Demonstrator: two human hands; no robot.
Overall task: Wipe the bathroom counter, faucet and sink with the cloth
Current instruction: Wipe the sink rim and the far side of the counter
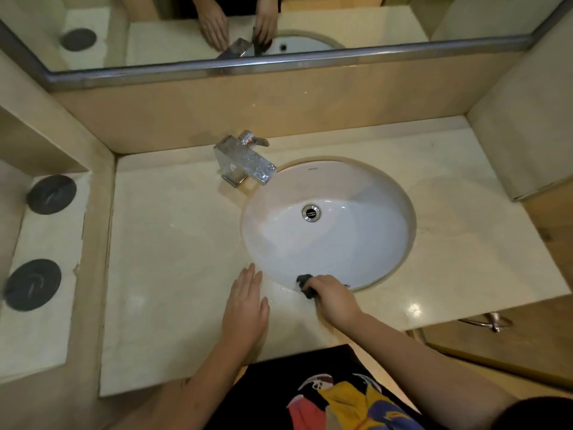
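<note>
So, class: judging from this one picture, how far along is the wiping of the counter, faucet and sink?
Done: nothing can be confirmed; the counter looks glossy, but that proves little. In hand: the right hand grips the dark cloth at the near rim of the sink, while the left hand rests flat beside it. Left: probably the faucet, which looks spotted, and the rest of the basin.

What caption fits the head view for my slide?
Right hand wipes the sink near rim with a dark cloth; left hand flat on the counter.
</note>
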